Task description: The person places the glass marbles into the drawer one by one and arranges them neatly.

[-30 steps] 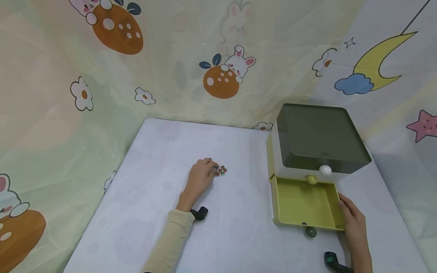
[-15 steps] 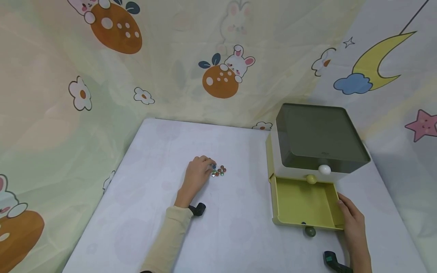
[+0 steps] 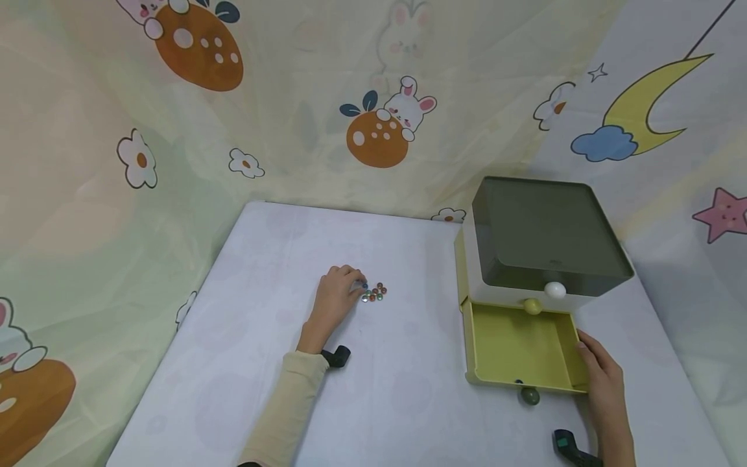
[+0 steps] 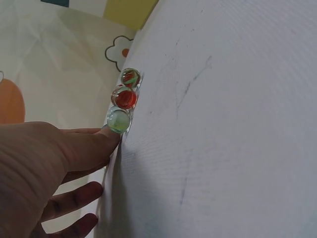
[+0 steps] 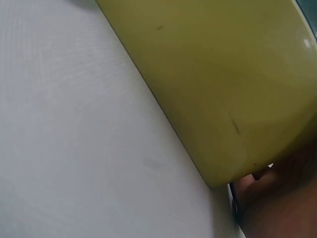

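In the head view my left hand (image 3: 336, 295) reaches to a small cluster of glass marbles (image 3: 375, 294), red-brown, green and blue. Its thumb and index finger pinch a bluish marble at the left of the cluster, mostly hidden by the fingertips. A pale green marble (image 4: 118, 120) lies right at the thumb tip in the left wrist view, with a red marble (image 4: 124, 97) behind it. My right hand (image 3: 607, 376) grips the right side wall of a pulled-out yellow-green drawer (image 3: 519, 340), thumb over the rim. Fingers of that hand are partly hidden in the right wrist view.
The drawer belongs to a cabinet (image 3: 543, 233) with a dark translucent top, at the table's right. A round green knob (image 3: 530, 396) projects from the drawer front. A small dark spot (image 3: 519, 382) shows inside that front. White cloth covers the table (image 3: 408, 415); a printed curtain hangs behind.
My left hand has drawn slightly back to the left, uncovering more of the marbles, then barely moved during the last half second. The right hand and drawer stay where they were.
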`<state>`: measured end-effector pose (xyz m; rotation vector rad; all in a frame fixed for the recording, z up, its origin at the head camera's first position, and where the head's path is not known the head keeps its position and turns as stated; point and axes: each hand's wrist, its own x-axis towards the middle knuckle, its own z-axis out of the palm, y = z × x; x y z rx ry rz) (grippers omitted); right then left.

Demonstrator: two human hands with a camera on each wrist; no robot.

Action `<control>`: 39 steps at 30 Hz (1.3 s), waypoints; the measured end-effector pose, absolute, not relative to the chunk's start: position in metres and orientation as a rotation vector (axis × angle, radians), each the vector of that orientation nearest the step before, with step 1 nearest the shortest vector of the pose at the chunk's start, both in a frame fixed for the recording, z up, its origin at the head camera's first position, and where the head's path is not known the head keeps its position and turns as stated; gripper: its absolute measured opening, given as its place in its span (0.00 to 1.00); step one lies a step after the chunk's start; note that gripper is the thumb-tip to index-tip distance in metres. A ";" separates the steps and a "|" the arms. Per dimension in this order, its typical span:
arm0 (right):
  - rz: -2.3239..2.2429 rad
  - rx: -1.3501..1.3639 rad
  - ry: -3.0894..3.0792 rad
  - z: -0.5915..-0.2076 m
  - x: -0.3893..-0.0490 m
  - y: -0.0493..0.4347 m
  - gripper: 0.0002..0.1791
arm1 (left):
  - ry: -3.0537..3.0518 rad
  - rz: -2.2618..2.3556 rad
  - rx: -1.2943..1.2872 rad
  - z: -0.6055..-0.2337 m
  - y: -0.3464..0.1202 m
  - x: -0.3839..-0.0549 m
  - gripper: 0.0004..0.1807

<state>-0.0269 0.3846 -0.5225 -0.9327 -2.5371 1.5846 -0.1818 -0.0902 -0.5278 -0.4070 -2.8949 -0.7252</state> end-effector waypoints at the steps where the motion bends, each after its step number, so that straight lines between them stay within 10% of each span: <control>1: 1.587 -0.936 -2.535 -0.523 -0.027 0.385 0.32 | -2.897 -0.724 -0.401 -0.528 -0.090 -0.182 0.09; 39: 1.587 -0.913 -2.539 -0.526 -0.026 0.387 0.33 | -2.640 -1.143 -0.663 -0.523 -0.058 -0.162 0.07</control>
